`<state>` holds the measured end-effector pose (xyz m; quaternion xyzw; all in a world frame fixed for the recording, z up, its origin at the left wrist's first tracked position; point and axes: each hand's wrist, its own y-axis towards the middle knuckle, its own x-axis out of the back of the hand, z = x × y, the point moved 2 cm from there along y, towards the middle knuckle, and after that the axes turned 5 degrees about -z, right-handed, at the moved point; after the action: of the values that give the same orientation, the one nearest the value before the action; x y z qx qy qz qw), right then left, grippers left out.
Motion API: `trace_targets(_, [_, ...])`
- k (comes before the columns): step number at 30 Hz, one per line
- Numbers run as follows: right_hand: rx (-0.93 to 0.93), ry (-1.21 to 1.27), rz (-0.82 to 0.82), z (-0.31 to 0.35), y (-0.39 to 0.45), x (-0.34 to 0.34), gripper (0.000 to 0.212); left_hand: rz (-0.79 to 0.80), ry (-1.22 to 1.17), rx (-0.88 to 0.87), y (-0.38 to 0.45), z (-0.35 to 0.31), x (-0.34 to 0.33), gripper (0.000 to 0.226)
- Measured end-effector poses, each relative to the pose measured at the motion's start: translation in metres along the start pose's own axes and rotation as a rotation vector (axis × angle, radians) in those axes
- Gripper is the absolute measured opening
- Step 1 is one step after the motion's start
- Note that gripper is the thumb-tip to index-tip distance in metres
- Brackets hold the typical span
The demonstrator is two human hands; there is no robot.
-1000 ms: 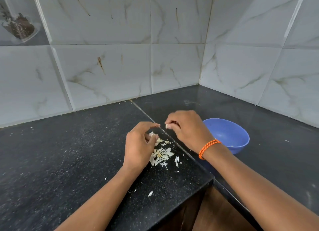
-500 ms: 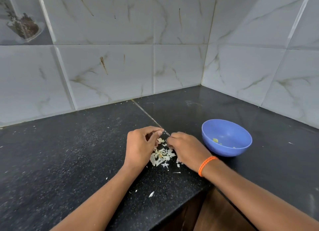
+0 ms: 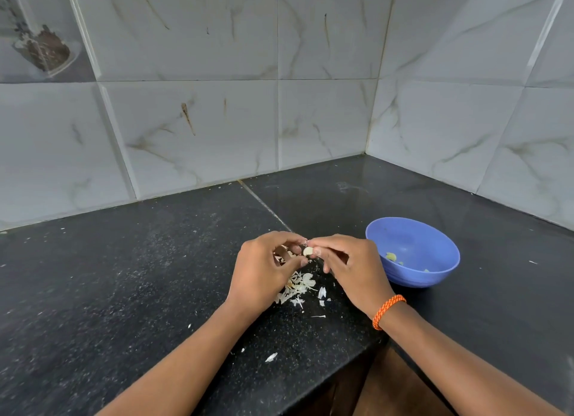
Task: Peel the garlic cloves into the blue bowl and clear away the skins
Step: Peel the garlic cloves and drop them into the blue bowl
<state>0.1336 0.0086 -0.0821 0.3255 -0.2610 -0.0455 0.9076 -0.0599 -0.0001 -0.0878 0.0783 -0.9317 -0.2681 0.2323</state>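
Right now you are mid-peel: your left hand (image 3: 264,269) and right hand (image 3: 351,266) meet at the centre of the black bench (image 3: 124,275), fingertips together around one small garlic clove (image 3: 307,251). Your right hand pinches the clove between thumb and fingers; your left hand's curled fingers close in on it from the 9 o'clock side, apparently picking at its skin, though whether they grip the clove itself is hard to tell.

Directly below your hands, toward 6 o'clock, lies a loose pile of skins (image 3: 299,286), with a few stray flakes scattered nearer the bench edge. The blue bowl (image 3: 435,238) sits just beside your right hand at 3 o'clock, upright, with a few pale peeled pieces (image 3: 390,256) in its bottom.

Judging by this, peeling is in hand and clearing has not begun. Next, you likely need to strip the remaining skin, let it fall on the pile, then carry the clove toward 3 o'clock and release it over the bowl.
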Motion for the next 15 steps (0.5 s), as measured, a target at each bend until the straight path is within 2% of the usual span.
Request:
trace_targets(5, [-0.112, 0.137, -0.031, -0.0026, -0.0024, -0.0028, 0.020, -0.045, 0.066, -0.024, -0.0019, -0.0002, 0.0007, 0.012])
trace_targets(8, [-0.059, 0.116, -0.024, 0.0000, -0.0036, -0.0029, 0.011, -0.056, 0.018, -0.015, -0.0029, 0.0007, 0.0005, 0.013])
trace_targets(12, [0.032, 0.033, -0.019, 0.0011, -0.0032, -0.0046, 0.015, -0.103, 0.020, 0.000, -0.0018, 0.0028, 0.0029, 0.012])
trace_targets(15, [0.058, -0.001, -0.037, 0.0007, -0.0026, -0.0059, 0.011, -0.081, 0.025, -0.015, -0.0019, -0.0001, 0.0018, 0.010])
